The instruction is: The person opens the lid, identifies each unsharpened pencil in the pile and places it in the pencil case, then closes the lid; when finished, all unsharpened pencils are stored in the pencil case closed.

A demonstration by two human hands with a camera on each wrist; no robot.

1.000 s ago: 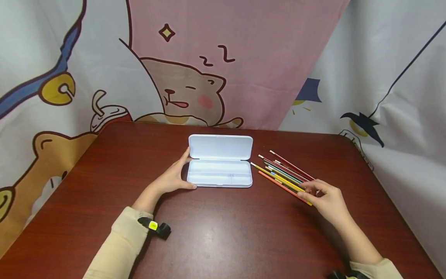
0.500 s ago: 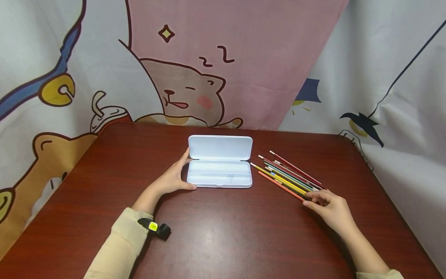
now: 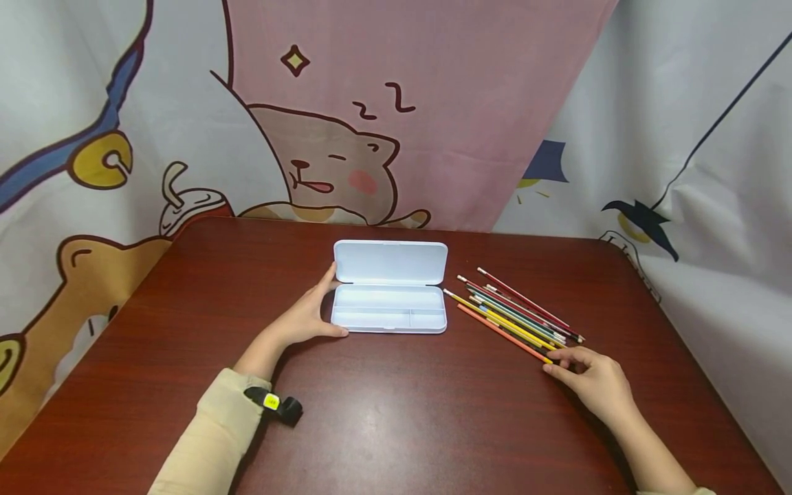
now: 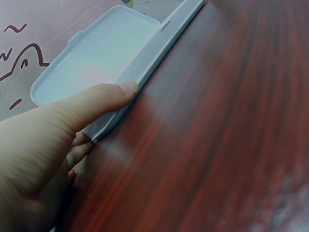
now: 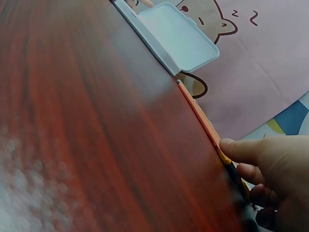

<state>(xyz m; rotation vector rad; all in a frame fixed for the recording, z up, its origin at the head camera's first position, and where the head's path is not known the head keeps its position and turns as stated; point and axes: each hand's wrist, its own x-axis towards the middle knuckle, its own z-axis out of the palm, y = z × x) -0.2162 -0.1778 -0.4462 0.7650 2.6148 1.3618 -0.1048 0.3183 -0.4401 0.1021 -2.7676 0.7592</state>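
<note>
A pale white-blue pencil case (image 3: 371,297) lies on the table with its lid (image 3: 390,261) raised. My left hand (image 3: 303,315) holds the case at its left end, thumb on the front wall and fingers at the back. The left wrist view shows that thumb (image 4: 108,99) against the case's edge. To the right of the case, several pencils (image 3: 513,315) in red, green, yellow and orange lie fanned slantwise. At their near ends, my right hand (image 3: 597,385) has thumb and fingers around the pencils. In the right wrist view its thumb touches the orange pencil (image 5: 203,121); the other fingertips are partly hidden.
The brown wooden table (image 3: 383,412) has its back edge close behind the case. A cartoon-printed cloth (image 3: 470,124) hangs behind and at both sides. A black wrist camera (image 3: 287,410) sits on my left wrist.
My right hand has slid along the pencils towards their near ends, down and to the right, uncovering more of them. The left hand and the case have stayed in place.
</note>
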